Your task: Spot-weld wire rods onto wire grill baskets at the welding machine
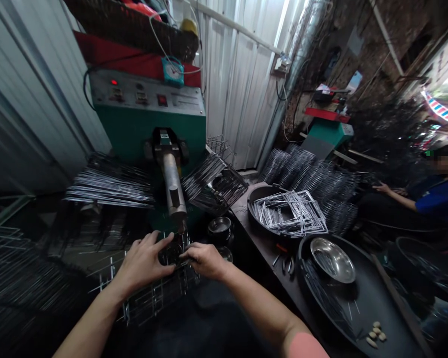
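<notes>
A wire rack [155, 301] of thin metal rods lies low in front of my body, partly in shadow, below the tip of the machine's metal arm [172, 186]. My left hand [144, 261] is over the rack's upper part, its thumb and fingers spread apart around a dark section of wire. Closed fingers of my right hand [205, 259] pinch the wirework just below the arm's tip. The exact spot they grip is dark and partly hidden by the fingers.
The green machine [149, 124] stands ahead, with bundled wire pieces [110, 186] beside it. To the right are a black pan of square wire frames [289, 214], a steel bowl [332, 259] on a large tray [381, 278], and pliers [291, 266]. A co-worker [438, 199] sits at far right.
</notes>
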`<action>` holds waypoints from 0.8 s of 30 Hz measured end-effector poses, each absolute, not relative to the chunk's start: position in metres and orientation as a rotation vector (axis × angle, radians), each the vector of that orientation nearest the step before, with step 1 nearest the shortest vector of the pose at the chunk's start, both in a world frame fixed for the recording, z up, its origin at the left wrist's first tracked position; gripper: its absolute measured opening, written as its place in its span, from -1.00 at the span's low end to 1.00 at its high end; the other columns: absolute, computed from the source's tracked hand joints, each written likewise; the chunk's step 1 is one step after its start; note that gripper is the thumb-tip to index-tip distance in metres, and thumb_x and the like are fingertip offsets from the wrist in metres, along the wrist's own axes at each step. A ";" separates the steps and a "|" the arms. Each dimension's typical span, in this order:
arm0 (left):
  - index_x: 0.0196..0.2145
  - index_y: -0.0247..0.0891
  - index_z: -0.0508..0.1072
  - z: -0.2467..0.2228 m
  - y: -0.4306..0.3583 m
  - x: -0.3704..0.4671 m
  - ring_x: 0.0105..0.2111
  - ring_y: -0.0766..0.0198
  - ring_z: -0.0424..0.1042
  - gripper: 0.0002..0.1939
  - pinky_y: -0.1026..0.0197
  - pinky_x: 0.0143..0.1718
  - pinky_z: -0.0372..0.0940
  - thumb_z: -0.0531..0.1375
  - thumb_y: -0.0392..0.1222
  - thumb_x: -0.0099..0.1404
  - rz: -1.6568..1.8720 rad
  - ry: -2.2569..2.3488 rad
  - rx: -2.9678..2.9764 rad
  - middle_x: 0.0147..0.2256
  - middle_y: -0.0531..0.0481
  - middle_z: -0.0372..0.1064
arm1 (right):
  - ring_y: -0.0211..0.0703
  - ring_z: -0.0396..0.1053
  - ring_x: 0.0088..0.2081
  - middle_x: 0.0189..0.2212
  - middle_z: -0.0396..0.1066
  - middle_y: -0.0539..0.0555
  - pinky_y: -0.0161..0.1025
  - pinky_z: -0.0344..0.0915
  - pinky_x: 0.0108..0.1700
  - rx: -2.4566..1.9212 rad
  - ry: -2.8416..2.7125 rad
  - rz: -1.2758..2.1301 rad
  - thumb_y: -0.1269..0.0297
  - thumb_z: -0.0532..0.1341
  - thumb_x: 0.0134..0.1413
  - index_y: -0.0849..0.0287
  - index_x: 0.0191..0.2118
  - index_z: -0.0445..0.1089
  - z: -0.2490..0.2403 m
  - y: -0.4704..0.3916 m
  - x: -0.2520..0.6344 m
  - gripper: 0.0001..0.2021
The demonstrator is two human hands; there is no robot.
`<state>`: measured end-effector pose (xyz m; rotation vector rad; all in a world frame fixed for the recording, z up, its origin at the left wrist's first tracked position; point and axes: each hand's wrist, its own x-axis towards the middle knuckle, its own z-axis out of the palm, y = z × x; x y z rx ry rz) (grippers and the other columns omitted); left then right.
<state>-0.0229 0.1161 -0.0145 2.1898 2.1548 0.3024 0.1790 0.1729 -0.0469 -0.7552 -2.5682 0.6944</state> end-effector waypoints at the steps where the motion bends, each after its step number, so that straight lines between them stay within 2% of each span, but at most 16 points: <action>1: 0.19 -0.21 0.42 -0.014 0.120 -0.024 0.18 -0.23 0.32 -0.24 -0.17 0.14 0.26 0.21 0.04 0.01 0.297 2.167 2.181 0.19 -0.34 0.30 | -0.20 0.50 0.01 -0.03 0.52 0.06 -0.34 0.37 0.03 -0.779 -2.556 0.691 0.50 0.26 0.15 0.09 -0.05 0.51 -0.046 0.176 0.177 -0.73; 4: 0.20 -0.24 0.41 -0.011 0.132 -0.028 0.17 -0.23 0.33 -0.23 -0.15 0.12 0.27 0.20 0.05 0.01 0.295 2.198 2.139 0.18 -0.35 0.30 | -0.17 0.50 0.02 -0.03 0.53 0.09 -0.31 0.38 0.05 -0.815 -2.531 0.694 0.50 0.25 0.16 0.11 -0.06 0.52 -0.046 0.188 0.169 -0.74; 9: 0.17 -0.11 0.43 -0.011 0.135 -0.028 0.02 -0.18 0.44 -0.30 -0.11 0.01 0.35 0.19 0.06 0.05 0.303 2.165 2.074 0.09 -0.23 0.39 | -0.19 0.49 0.04 -0.02 0.54 0.05 -0.29 0.36 0.10 -0.764 -2.411 0.756 0.42 0.28 0.20 0.06 -0.07 0.53 -0.051 0.195 0.163 -0.79; 13: 0.20 -0.17 0.42 -0.020 0.136 -0.030 0.14 -0.30 0.34 -0.22 -0.18 0.12 0.29 0.25 0.10 0.01 0.370 2.207 2.092 0.18 -0.31 0.30 | -0.10 0.49 0.04 0.01 0.53 0.12 -0.21 0.38 0.11 -0.757 -2.189 0.854 0.26 0.32 0.18 0.11 0.09 0.47 -0.071 0.178 0.182 -0.65; 15: 0.21 -0.18 0.41 -0.023 0.142 -0.033 0.17 -0.31 0.31 -0.21 -0.20 0.15 0.26 0.27 0.09 0.01 0.387 2.222 2.082 0.21 -0.32 0.27 | -0.07 0.51 -0.01 -0.03 0.55 0.13 -0.17 0.41 0.06 -0.844 -2.063 0.954 0.21 0.32 0.16 0.13 0.11 0.45 -0.092 0.165 0.201 -0.60; 20: 0.18 -0.19 0.43 -0.025 0.162 -0.047 0.17 -0.26 0.33 -0.23 -0.16 0.16 0.27 0.28 0.13 0.01 0.364 2.279 1.958 0.28 -0.30 0.21 | -0.03 0.51 -0.16 -0.24 0.55 0.06 -0.09 0.43 -0.03 -1.301 -1.694 1.194 0.16 0.36 0.03 0.13 -0.12 0.51 -0.165 0.137 0.254 -0.72; 24: 0.12 -0.17 0.48 -0.032 0.171 -0.054 0.10 -0.21 0.40 -0.25 -0.10 0.09 0.33 0.29 0.16 -0.02 0.417 2.279 1.999 0.25 -0.23 0.27 | -0.05 0.46 -0.19 -0.31 0.49 0.07 -0.11 0.41 -0.08 -1.343 -1.538 1.240 0.05 0.19 0.17 0.12 -0.20 0.49 -0.191 0.128 0.279 -0.74</action>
